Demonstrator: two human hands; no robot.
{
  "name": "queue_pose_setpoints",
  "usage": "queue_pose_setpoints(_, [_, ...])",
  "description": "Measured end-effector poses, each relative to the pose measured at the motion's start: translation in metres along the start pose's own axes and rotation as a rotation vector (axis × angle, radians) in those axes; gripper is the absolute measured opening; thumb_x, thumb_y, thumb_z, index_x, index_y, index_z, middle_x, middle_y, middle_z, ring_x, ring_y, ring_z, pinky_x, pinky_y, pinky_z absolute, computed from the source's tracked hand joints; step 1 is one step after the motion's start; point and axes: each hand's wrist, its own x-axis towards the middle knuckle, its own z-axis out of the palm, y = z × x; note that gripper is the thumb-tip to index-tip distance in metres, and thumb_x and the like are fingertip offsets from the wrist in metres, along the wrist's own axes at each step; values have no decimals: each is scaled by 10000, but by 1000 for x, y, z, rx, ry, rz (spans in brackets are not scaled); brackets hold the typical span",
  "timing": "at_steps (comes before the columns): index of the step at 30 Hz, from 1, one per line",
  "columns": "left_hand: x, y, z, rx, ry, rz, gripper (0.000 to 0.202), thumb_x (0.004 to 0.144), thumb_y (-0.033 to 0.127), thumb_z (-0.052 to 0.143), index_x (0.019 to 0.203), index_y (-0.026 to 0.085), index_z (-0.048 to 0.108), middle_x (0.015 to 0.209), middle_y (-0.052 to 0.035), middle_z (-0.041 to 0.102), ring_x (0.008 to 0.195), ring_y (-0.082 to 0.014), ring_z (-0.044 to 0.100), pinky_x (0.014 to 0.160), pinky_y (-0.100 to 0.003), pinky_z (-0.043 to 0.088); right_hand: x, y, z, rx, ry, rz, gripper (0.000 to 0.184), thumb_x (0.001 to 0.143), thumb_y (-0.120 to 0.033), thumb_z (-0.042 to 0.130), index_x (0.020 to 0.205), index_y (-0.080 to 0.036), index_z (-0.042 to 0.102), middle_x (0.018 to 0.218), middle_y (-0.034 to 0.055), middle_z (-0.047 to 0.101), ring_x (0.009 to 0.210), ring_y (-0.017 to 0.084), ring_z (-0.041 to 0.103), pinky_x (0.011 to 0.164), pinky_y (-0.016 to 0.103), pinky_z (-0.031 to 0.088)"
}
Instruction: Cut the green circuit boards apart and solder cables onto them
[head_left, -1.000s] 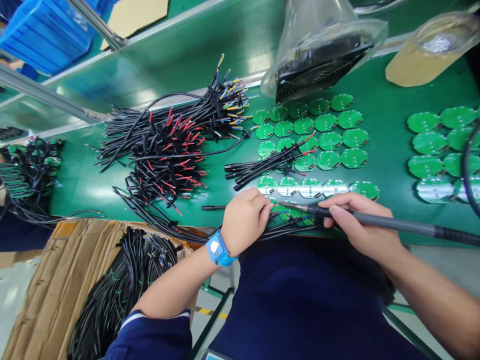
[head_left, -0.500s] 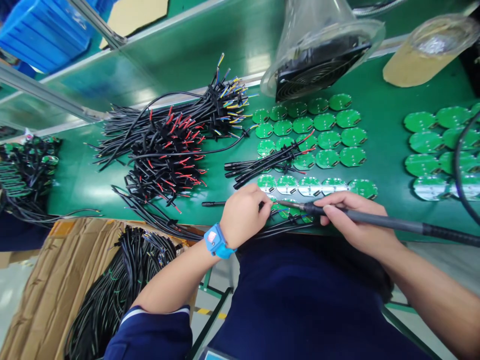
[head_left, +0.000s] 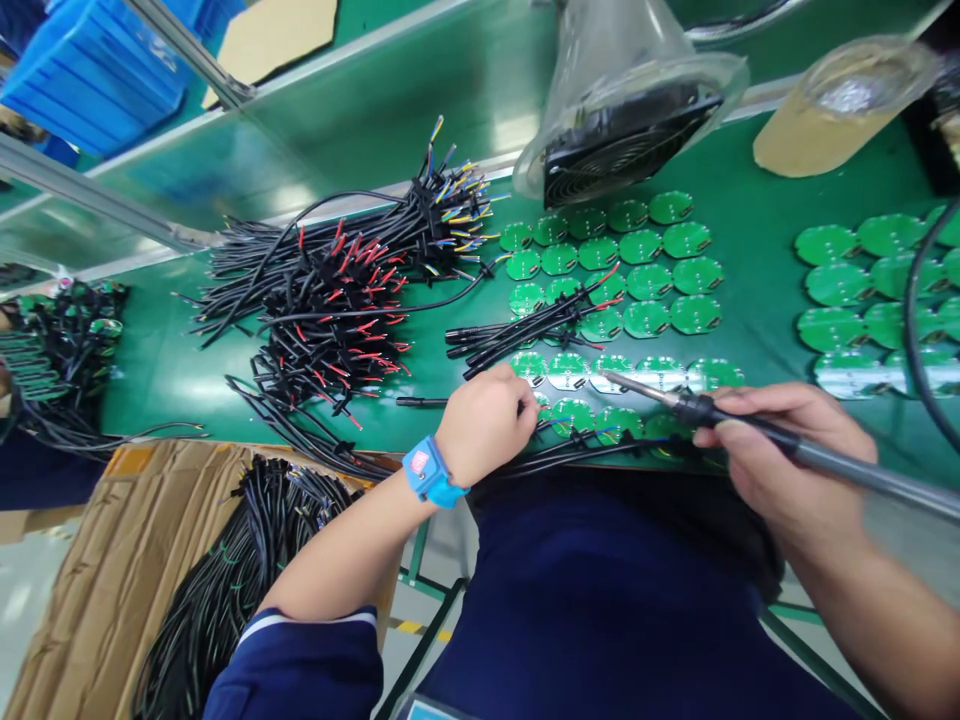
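Observation:
My left hand (head_left: 486,422), with a blue wrist strap (head_left: 425,472), is closed at the near edge of the green mat, fingers pinched on a thin wire beside a round green circuit board (head_left: 571,412). My right hand (head_left: 780,455) grips a black soldering iron (head_left: 720,414); its metal tip points left and hangs above the row of boards (head_left: 622,372), off the board by my left hand. Black cables (head_left: 585,448) run along the mat edge under both hands.
A big heap of black cables with red ends (head_left: 337,300) lies left. More round boards (head_left: 615,265) fill the middle and far right (head_left: 862,290). A fan in plastic (head_left: 622,110) and a jar (head_left: 832,110) stand behind. A cardboard box of cables (head_left: 225,580) sits lower left.
My right hand has drawn the soldering iron back to the right and lifted its tip off the board. The left hand has stayed pinched in place.

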Motion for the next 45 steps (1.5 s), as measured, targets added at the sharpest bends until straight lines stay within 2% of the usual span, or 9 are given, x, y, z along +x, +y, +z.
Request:
queue_pose_setpoints(7, [13,4,-23,182,-47,144,210,833,256,499,736,179,668,739,-57,590,734,-186,562,690,-338,425,2,1,8,343,141,21,159,735,-176,662,850,-205,556,861,6,545,604,117,606,695,418,593])
queue_pose_setpoints(13, [89,13,-29,-4,387,159,164,827,305,554,862,199,675,868,-53,610,901,-190,529,843,-364,405,8,2,13,467,193,11,147,775,-170,629,867,-203,519,674,-43,541,555,95,541,696,482,591])
queue_pose_setpoints(17, [126,16,-14,-35,391,190,95,764,284,639,777,197,673,911,-52,608,951,-205,522,885,-398,389,8,2,13,446,204,45,146,779,-193,634,871,-213,522,666,-46,525,548,97,530,692,463,595])
queue_pose_setpoints(20, [127,13,-14,-135,413,285,75,796,226,595,751,173,623,875,-36,617,913,-167,547,867,-355,416,8,2,13,442,187,87,143,778,-213,639,867,-223,527,669,-45,522,549,100,534,709,457,588])
queue_pose_setpoints(26, [78,10,-48,-237,767,434,95,894,240,459,917,207,545,889,-13,591,858,-125,551,779,-299,451,6,8,6,355,58,94,86,782,-236,632,800,-227,548,658,-27,541,517,96,498,503,263,477])
queue_pose_setpoints(29, [45,17,-43,-91,617,497,59,857,229,532,868,195,579,845,-18,587,866,-144,526,797,-310,435,7,4,3,192,-12,102,89,770,-235,632,734,-212,554,629,-17,550,510,98,492,453,230,388])
queue_pose_setpoints(34, [10,21,5,-81,153,322,157,875,246,488,820,163,610,791,-47,547,800,-160,497,746,-308,437,12,-9,3,54,-119,106,122,757,-225,608,655,-200,548,539,-27,534,445,86,466,418,215,342])
queue_pose_setpoints(38, [6,18,23,-107,103,224,185,873,257,480,795,158,614,785,-55,534,806,-177,494,758,-324,431,14,-10,3,31,-178,135,134,753,-243,610,643,-199,549,541,-19,546,495,107,524,444,218,370])
queue_pose_setpoints(45, [8,19,20,-128,95,212,186,869,256,480,769,157,602,783,-53,541,797,-176,501,762,-326,431,16,-10,3,-38,-193,133,129,751,-269,608,654,-196,565,537,-17,542,472,104,493,447,227,372])
